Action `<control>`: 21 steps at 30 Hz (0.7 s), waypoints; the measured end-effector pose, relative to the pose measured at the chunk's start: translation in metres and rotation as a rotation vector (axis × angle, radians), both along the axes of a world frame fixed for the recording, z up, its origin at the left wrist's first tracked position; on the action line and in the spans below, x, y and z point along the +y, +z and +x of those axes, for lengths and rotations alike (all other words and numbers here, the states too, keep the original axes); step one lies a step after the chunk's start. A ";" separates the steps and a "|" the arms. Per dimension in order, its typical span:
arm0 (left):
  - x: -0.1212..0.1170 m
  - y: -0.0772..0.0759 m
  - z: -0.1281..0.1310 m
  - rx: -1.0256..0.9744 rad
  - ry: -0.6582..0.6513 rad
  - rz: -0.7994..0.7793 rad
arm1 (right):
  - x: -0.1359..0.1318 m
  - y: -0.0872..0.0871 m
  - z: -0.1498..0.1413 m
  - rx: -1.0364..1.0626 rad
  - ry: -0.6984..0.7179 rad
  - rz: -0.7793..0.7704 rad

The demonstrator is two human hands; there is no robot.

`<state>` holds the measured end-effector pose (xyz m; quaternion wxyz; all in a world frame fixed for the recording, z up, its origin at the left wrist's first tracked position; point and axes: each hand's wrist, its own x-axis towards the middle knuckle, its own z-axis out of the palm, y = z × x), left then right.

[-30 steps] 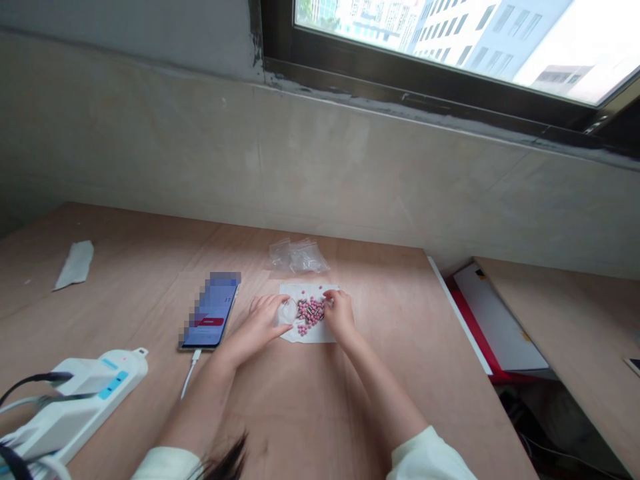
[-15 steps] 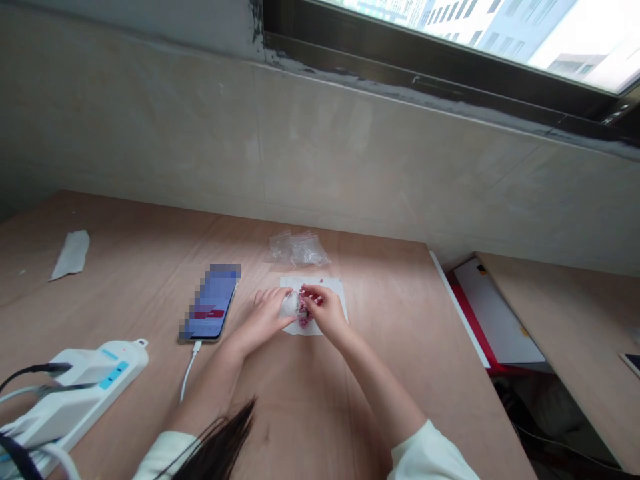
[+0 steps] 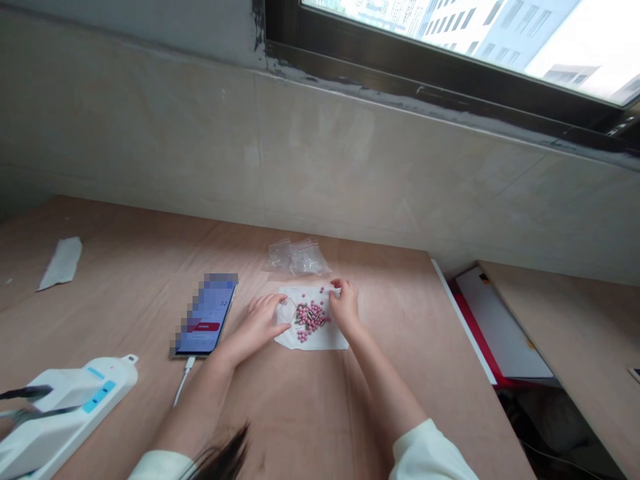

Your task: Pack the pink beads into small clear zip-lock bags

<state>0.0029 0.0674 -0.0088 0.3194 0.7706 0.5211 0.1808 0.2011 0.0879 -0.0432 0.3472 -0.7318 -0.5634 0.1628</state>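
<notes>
Small pink beads (image 3: 311,316), with several dark metallic tube-like pieces among them, lie loosely heaped on a white sheet of paper (image 3: 315,343). My left hand (image 3: 260,323) rests at the paper's left edge, its thumb and index finger spread apart. Between them is something whitish that I cannot make out, and a thin reddish line shows beside the fingertips. Over the paper's right side, my right hand (image 3: 345,308) has its fingers curled, thumb and index finger close together. Whatever these fingertips hold is too small to name. A few single beads lie apart from the heap.
Behind the paper are clear plastic zip bags (image 3: 300,257). A phone (image 3: 207,317) on a white charging cable (image 3: 185,381) lies left of my hands. A power strip (image 3: 75,410) with plugs is at lower left, and a white paper scrap (image 3: 61,262) lies farther back.
My right hand has moved right and slightly back from the bead heap, uncovering it. My left hand stays near the paper's left side. The view has shifted a little.
</notes>
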 end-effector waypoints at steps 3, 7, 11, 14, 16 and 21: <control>0.000 -0.003 -0.002 -0.014 0.011 -0.005 | 0.005 -0.005 0.000 -0.015 0.045 -0.023; 0.000 -0.004 -0.002 0.001 0.000 -0.003 | 0.010 -0.008 -0.004 -0.016 0.147 -0.062; 0.000 0.000 0.001 0.031 -0.007 -0.017 | 0.012 -0.008 -0.004 -0.010 0.145 -0.083; 0.002 0.003 0.003 0.043 -0.009 -0.032 | 0.012 -0.008 -0.001 0.001 0.168 -0.115; 0.003 0.003 0.004 0.052 -0.006 -0.035 | 0.011 -0.009 0.002 0.005 0.186 -0.121; 0.008 -0.001 0.004 0.046 -0.014 0.002 | 0.007 -0.015 0.009 0.010 0.238 -0.059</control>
